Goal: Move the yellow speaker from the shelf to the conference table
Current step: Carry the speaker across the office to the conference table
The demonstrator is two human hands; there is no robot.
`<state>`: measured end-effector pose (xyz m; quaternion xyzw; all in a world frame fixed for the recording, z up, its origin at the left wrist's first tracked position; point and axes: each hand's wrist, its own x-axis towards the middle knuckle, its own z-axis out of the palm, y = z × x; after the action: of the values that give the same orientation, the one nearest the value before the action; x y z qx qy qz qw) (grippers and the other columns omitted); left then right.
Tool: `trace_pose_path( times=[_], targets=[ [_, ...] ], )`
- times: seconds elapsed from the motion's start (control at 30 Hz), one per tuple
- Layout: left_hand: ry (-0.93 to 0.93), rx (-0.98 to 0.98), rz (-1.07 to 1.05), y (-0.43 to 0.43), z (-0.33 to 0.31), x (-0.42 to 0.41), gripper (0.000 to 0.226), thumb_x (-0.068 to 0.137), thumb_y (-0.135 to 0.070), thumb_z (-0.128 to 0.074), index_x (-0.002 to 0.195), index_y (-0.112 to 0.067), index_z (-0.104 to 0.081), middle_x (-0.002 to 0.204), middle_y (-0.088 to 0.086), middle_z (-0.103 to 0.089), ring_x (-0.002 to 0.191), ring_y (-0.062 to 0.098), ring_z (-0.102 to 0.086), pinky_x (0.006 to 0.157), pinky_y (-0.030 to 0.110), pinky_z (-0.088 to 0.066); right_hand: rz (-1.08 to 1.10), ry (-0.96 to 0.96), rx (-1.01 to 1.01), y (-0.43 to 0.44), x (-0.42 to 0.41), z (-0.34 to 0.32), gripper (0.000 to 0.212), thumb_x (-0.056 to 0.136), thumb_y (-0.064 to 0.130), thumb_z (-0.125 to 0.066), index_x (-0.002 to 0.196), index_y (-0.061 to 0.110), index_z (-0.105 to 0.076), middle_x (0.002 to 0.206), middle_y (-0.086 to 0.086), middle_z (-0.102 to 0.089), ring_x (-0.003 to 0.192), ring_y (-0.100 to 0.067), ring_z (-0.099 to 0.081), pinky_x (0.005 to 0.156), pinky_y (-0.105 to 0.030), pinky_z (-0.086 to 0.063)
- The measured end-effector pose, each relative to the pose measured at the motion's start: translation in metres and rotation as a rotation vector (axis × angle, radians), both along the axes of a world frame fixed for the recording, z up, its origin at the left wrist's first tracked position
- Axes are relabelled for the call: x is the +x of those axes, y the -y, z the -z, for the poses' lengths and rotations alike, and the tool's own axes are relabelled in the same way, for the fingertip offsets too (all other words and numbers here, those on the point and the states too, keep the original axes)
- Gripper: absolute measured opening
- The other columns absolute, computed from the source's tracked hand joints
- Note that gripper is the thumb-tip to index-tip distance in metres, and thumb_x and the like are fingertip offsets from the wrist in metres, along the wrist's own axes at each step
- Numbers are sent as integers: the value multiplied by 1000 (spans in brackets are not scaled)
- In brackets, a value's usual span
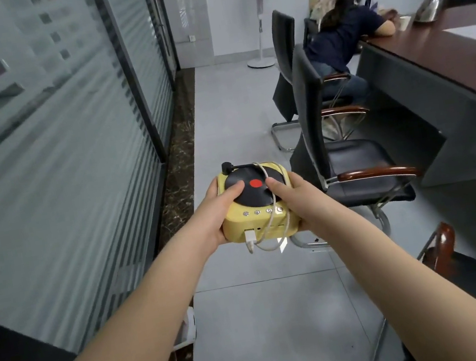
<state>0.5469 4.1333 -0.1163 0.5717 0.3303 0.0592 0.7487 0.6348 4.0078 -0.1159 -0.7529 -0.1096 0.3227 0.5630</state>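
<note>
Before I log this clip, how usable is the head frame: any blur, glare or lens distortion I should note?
Head view: the yellow speaker, left hand and right hand are fairly sharp; the glass partition is streaked with motion blur; its frames bow from the wide lens; a pale glare patch lies on the conference table; light is even, shadows soft.

I see bright, even light with soft shadows under the chair (352,158); the glass partition (34,135) smears with blur, and edges bend outward
</note>
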Motion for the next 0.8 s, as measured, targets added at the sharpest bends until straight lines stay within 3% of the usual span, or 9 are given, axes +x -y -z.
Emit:
trace_pose_path(
  times=[0.13,0.3,0.53,0.8],
  targets=[
    [-6,-23,14,-24,0,23,27,93,-32,-57,117,-42,-51,121,0,-64,104,27,-65,77,49,-57,12,5,-23,-24,23,1,44,92,44,-51,131,26,-46,118,-3,-63,108,-29,-63,88,-50,-55],
    [-6,-33,8,-60,7,64,29,92,-34,-58,117,-45,-51,118,0,-65,105,28,-65,85,58,-54,-7,-10,-13,-60,65,4,45,90,46,-53,131,29,-46,120,-3,-64,108,-30,-63,87,-51,-55],
    [19,-18,-10,-107,0,142,30,92,-34,-59,119,-43,-53,117,-1,-67,104,27,-66,85,56,-54,-47,-7,20,-108,149,1,42,91,44,-53,129,29,-46,120,-4,-63,108,-30,-63,86,-50,-55],
    [50,-17,-35,-155,-6,236,19,92,-33,-59,105,-46,-58,115,-3,-68,104,27,-67,85,56,-54,-95,61,14,-157,249,-9,41,90,46,-52,126,28,-44,117,-2,-61,108,-28,-62,89,-50,-55]
  ],
)
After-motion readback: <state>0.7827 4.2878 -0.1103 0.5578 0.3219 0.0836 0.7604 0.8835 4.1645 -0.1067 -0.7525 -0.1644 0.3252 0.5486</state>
